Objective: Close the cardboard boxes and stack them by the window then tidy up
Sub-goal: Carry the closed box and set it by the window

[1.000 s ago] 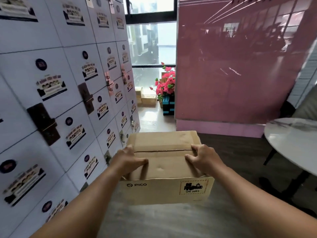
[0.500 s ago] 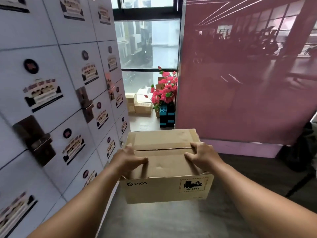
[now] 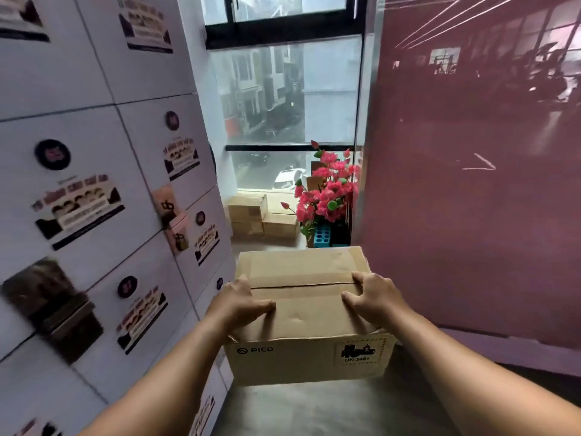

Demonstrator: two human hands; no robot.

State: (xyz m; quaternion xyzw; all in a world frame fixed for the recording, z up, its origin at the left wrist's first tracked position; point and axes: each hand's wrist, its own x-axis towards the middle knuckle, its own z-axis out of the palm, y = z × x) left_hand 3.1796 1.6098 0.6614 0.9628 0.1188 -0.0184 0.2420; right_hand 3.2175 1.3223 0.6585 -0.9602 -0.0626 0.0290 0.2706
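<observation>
Between both hands, held out at about waist height above the floor, the cardboard box [image 3: 306, 313] faces a narrow passage leading to the window [image 3: 283, 99]. Its flaps are only folded shut, with no tape visible along the seam, so the likeliest trouble is a flap springing up, or the box slipping, if either thumb lifts. The left hand [image 3: 242, 305] and right hand [image 3: 375, 300] grip the top side edges: thumbs lie flat across the near flap, while the fingers [image 3: 361, 278] curl down over the sides, mostly out of sight. The box is plain brown corrugated card, slightly dented on the near flap, with a PICO logo and a black shipping label on its front face.

Close on the left, the wall of lockers [image 3: 94, 215] carries a protruding padlock [image 3: 179, 240] that could catch an elbow or corner. Ahead, the pink flowers [image 3: 327, 196] crowd the stacked boxes [image 3: 261, 218] beneath the window, so a careless set-down could knock them over.
</observation>
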